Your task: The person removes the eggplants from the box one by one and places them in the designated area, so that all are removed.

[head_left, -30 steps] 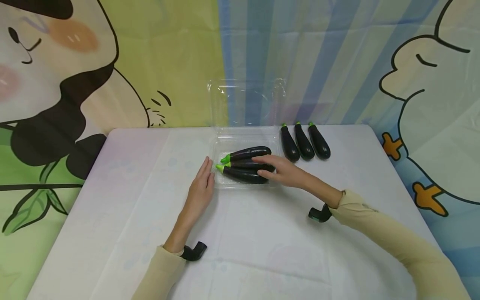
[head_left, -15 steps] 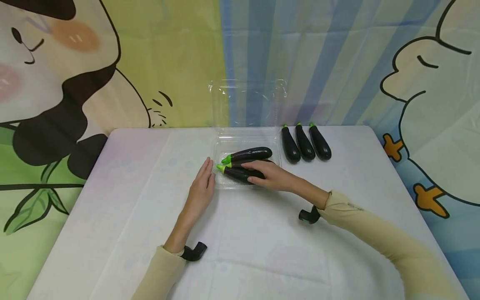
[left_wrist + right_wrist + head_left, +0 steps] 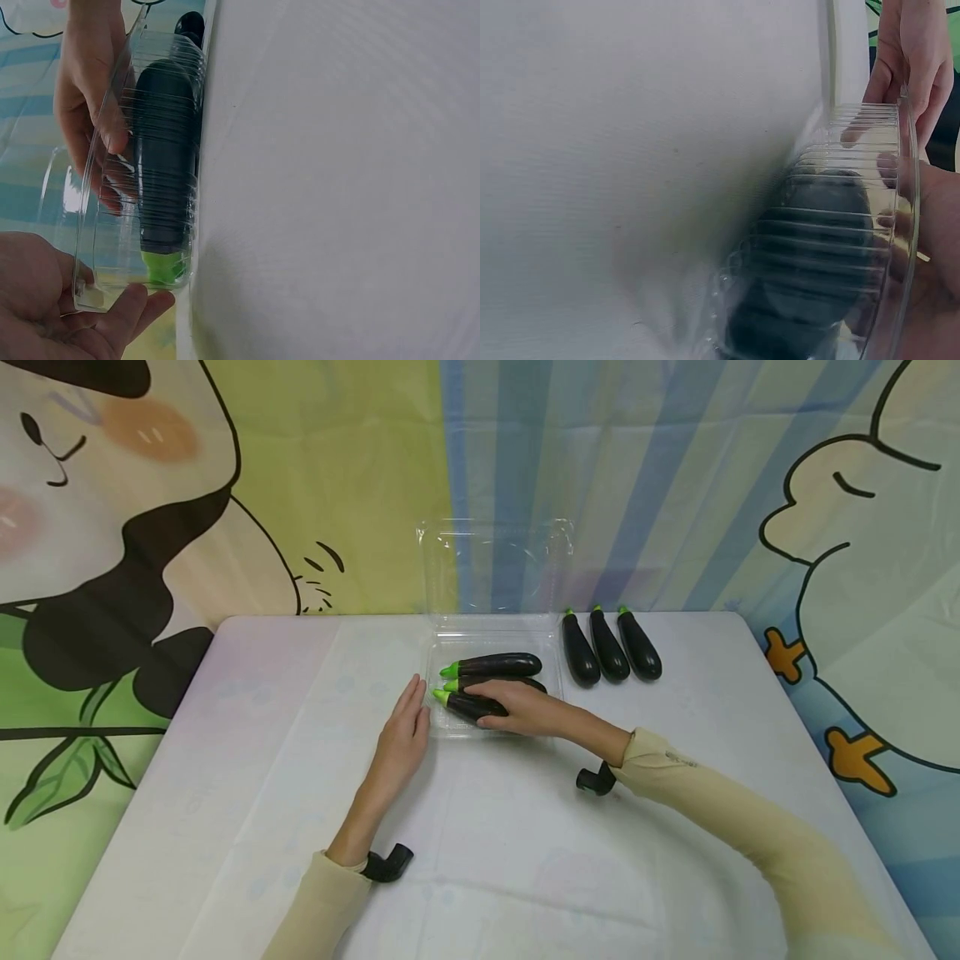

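Three dark eggplants with green stem ends lie side by side in a clear plastic clamshell box (image 3: 450, 732). My right hand (image 3: 521, 708) reaches over the front eggplant (image 3: 463, 703), its fingers resting along the top and its thumb on the near side. Behind that lie the middle eggplant (image 3: 468, 680), partly covered by this hand, and the far eggplant (image 3: 498, 664). With straight fingers, my left hand (image 3: 401, 739) touches the box's left end. In the left wrist view, the front eggplant (image 3: 165, 157) shows through the ribbed wall, and the right hand's fingers (image 3: 112, 135) dip inside.
The box's clear lid (image 3: 498, 568) stands raised at the back against the patterned curtain (image 3: 360, 485). Three more eggplants (image 3: 609, 647) lie in a row on the white table (image 3: 262, 777), just right of the box.
My right hand has moved left along the front eggplant towards the stem ends. The eggplants in the box have shifted slightly, and the far one lies straighter. My left hand has stayed put.
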Tool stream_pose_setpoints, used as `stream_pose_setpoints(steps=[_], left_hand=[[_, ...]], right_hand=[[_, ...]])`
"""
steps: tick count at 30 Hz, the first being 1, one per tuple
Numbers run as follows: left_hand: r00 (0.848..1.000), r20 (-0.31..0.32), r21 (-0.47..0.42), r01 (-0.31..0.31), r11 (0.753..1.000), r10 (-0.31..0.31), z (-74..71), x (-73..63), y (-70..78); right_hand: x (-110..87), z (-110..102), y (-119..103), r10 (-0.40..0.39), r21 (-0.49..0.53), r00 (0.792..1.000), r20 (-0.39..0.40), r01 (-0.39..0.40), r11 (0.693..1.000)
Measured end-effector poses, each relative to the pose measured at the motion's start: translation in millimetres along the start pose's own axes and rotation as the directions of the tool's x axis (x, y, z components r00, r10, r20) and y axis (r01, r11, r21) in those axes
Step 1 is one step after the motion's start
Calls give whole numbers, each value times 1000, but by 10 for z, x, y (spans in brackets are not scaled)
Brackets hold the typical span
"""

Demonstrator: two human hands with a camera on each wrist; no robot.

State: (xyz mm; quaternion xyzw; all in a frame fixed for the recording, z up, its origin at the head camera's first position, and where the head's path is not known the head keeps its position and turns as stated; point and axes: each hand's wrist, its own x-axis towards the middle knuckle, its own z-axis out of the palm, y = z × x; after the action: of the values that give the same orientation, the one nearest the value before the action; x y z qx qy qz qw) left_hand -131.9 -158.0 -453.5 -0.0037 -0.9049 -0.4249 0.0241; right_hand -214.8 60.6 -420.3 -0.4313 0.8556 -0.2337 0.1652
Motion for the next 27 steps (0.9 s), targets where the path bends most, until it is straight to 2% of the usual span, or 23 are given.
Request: stream_pose_setpoints(steps=[5,9,18,27], left_hand=[[1000,-6,9,-12,1000,12,6,1,6],[1000,1,11,-5,1000,5,1,-3,13],[1000,0,16,13,1000,-13,-7,-9,28],[1000,-2,17,4,1000,-4,10,-4,12]], right_hand=[[94,4,-32,56,-19,993,107,-55,998],[128,21,-16,87,-21,987,138,-85,996],[122,54,12,95,10,988,119,-97,995],[95,137,78,108,30,993,39,-109,994]])
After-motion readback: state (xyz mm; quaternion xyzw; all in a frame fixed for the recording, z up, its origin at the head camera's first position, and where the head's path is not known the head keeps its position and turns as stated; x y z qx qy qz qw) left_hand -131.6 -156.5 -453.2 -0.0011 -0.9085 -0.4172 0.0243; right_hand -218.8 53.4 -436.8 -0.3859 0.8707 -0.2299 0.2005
